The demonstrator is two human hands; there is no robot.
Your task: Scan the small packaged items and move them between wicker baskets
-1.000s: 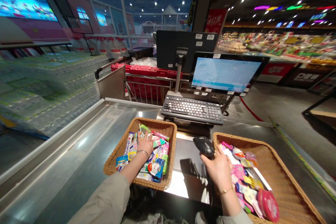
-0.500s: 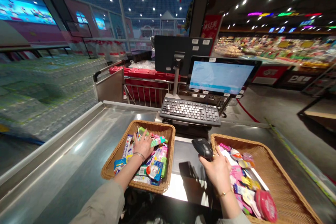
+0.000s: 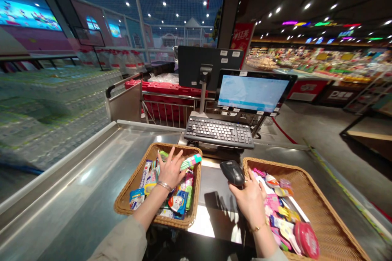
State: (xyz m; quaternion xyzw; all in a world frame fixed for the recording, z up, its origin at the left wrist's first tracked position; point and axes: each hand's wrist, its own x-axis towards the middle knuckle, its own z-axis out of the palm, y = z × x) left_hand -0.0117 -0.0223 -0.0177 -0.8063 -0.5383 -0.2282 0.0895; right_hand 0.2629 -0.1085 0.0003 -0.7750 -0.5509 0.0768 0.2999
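Observation:
My left hand (image 3: 171,170) reaches palm down into the left wicker basket (image 3: 120,202). Its outer fingers are spread. A slim striped packet (image 3: 192,161) with a turquoise end sticks out from its thumb side, gripped there and lifted over the basket's far right corner. Below lie mixed small packaged goods, among them a blue pack with a white-and-red front (image 3: 178,202) and a blue packet (image 3: 136,198) at the left. My right hand (image 3: 250,200) is closed around a black handheld barcode scanner (image 3: 232,172), its head pointing towards the left basket. Part of its grip is hidden.
A larger wicker basket (image 3: 324,208) at the right holds pink and white goods and a round red container (image 3: 306,239). Behind the metal counter (image 3: 92,183) stand a keyboard (image 3: 219,131) and a lit screen (image 3: 252,93). A cart (image 3: 167,108) is beyond.
My left hand has shifted slightly right, and the striped packet has moved with it towards the basket's right rim. The scanner stays in my right hand. The view has turned slightly.

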